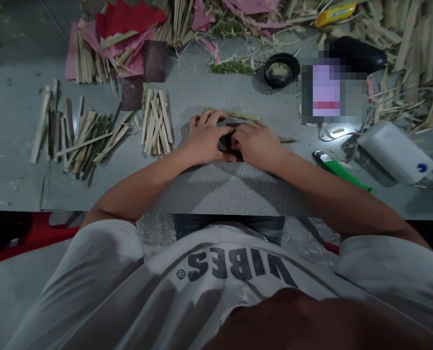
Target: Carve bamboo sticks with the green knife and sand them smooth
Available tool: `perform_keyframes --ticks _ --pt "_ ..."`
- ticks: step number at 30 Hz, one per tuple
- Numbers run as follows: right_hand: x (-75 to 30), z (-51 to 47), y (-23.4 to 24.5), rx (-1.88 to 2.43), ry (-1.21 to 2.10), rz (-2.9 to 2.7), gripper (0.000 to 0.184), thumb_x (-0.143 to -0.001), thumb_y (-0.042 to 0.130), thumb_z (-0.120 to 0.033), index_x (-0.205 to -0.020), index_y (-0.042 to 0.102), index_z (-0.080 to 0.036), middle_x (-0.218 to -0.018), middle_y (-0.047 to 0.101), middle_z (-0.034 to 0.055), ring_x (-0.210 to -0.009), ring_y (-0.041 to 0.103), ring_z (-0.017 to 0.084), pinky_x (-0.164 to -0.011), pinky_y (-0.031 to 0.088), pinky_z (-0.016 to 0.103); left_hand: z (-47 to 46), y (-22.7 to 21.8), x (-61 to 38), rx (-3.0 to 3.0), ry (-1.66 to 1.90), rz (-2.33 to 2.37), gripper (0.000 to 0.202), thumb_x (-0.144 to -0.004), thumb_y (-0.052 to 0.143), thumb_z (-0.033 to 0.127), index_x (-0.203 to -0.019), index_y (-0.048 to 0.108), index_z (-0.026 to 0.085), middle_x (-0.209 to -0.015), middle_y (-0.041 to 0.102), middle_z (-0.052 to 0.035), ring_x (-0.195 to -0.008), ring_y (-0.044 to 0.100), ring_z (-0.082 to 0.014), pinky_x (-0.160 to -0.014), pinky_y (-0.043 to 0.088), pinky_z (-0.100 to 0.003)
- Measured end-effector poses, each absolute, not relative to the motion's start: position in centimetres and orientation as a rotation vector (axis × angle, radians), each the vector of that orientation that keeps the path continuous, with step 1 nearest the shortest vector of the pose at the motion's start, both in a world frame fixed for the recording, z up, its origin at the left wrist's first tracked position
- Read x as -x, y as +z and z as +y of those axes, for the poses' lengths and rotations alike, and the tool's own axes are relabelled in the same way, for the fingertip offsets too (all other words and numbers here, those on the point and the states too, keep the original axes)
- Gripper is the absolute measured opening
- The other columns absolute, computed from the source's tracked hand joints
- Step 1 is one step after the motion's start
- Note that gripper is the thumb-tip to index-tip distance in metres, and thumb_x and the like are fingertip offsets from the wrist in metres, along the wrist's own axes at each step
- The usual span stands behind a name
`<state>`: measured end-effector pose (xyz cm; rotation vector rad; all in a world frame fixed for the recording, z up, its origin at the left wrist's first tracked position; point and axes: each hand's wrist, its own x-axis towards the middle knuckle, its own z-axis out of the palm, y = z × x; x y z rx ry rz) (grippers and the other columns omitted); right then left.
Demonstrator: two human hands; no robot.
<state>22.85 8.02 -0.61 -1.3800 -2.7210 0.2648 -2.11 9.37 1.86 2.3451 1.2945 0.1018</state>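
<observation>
Near the front middle of the table, my left hand and my right hand are close together. Between them is a small dark sheet that looks like sandpaper. The fingers of both hands are bent and closed on it; part of it is hidden under them. Just beyond the fingertips lies a greenish bamboo strip. From under my right hand a thin brown stick pokes out to the right; its other end is hidden.
Bamboo sticks lie in piles at left. Behind them are two dark squares and red paper. A black bowl, a green cutter, a white power bank and a blurred-out device lie to the right. Shavings cover the back.
</observation>
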Motion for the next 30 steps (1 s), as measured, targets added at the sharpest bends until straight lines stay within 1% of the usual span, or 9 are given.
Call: perform_keyframes --ticks 5,8,12,16,19,23,25,28,30 --pt "-23.5 8.5 0.7 1.562 0.289 -2.662 0.031 -0.132 0.059 -0.019 -0.134 0.090 -0.014 -0.144 0.090 0.0261 -0.136 0.080 0.043 -0.122 0.054 0.057 9.6 1.8 2.2 -2.319 0.059 1.287 0.090 -0.095 0.112 0.076 -0.174 0.086 0.039 -0.206 0.052 -0.0171 -0.191 0.038 -0.0638 -0.155 0.027 -0.086" --pt "-23.0 7.9 1.0 1.512 0.366 -2.706 0.028 -0.130 0.062 -0.015 -0.136 0.089 -0.011 -0.145 0.091 0.0251 -0.137 0.081 0.041 -0.124 0.052 0.052 9.6 1.7 2.2 -2.330 0.066 1.298 0.090 -0.096 0.112 0.073 -0.175 0.086 0.038 -0.204 0.054 -0.0171 -0.191 0.040 -0.0620 -0.156 0.027 -0.083" --pt "-22.4 7.3 0.9 1.541 0.391 -2.690 0.023 -0.128 0.067 -0.014 -0.133 0.090 -0.015 -0.146 0.091 0.0207 -0.141 0.081 0.041 -0.128 0.050 0.053 9.4 1.7 2.3 -2.333 0.093 1.295 0.089 -0.095 0.113 0.072 -0.174 0.086 0.042 -0.202 0.056 -0.0149 -0.189 0.043 -0.0605 -0.155 0.028 -0.082" --pt "-23.2 8.1 1.2 1.636 0.469 -2.606 0.022 -0.133 0.068 -0.020 -0.134 0.089 -0.013 -0.150 0.089 0.0260 -0.144 0.078 0.043 -0.129 0.047 0.054 9.4 1.6 2.3 -2.335 0.089 1.294 0.092 -0.094 0.114 0.074 -0.175 0.086 0.042 -0.203 0.054 -0.0155 -0.189 0.041 -0.0623 -0.155 0.028 -0.082" --pt "-23.4 8.1 1.3 1.608 0.448 -2.643 0.023 -0.133 0.067 -0.019 -0.136 0.089 -0.011 -0.149 0.089 0.0276 -0.142 0.078 0.042 -0.126 0.049 0.053 9.4 1.6 2.3 -2.343 0.080 1.310 0.093 -0.093 0.115 0.073 -0.176 0.085 0.042 -0.202 0.055 -0.0149 -0.188 0.042 -0.0621 -0.155 0.030 -0.082" --pt "-22.5 7.2 0.7 1.434 0.386 -2.771 0.027 -0.130 0.066 -0.016 -0.137 0.091 -0.011 -0.145 0.091 0.0240 -0.138 0.082 0.041 -0.124 0.053 0.052 9.3 1.7 2.2 -2.343 0.087 1.309 0.093 -0.095 0.114 0.074 -0.177 0.084 0.043 -0.201 0.057 -0.0139 -0.188 0.043 -0.0611 -0.155 0.030 -0.082" --pt "-22.3 7.1 0.2 1.432 0.353 -2.765 0.027 -0.129 0.066 -0.015 -0.138 0.091 -0.012 -0.144 0.091 0.0229 -0.137 0.083 0.041 -0.123 0.053 0.053 9.3 1.8 2.2 -2.337 0.073 1.314 0.092 -0.096 0.113 0.073 -0.177 0.084 0.042 -0.201 0.056 -0.0145 -0.189 0.043 -0.0611 -0.155 0.030 -0.082" --pt "-23.0 7.9 -0.5 1.486 0.279 -2.701 0.026 -0.128 0.066 -0.016 -0.135 0.090 -0.011 -0.141 0.090 0.0245 -0.133 0.083 0.042 -0.117 0.054 0.053 9.2 2.1 2.1 -2.333 0.032 1.328 0.090 -0.096 0.114 0.071 -0.175 0.086 0.039 -0.203 0.053 -0.0166 -0.190 0.041 -0.0619 -0.156 0.028 -0.081" --pt "-23.8 8.5 -0.9 1.486 0.266 -2.645 0.024 -0.128 0.065 -0.016 -0.132 0.089 -0.012 -0.139 0.091 0.0244 -0.130 0.081 0.041 -0.113 0.054 0.051 9.3 2.1 2.0 -2.337 0.027 1.329 0.092 -0.095 0.115 0.071 -0.175 0.085 0.038 -0.204 0.053 -0.0170 -0.191 0.040 -0.0626 -0.156 0.029 -0.082"
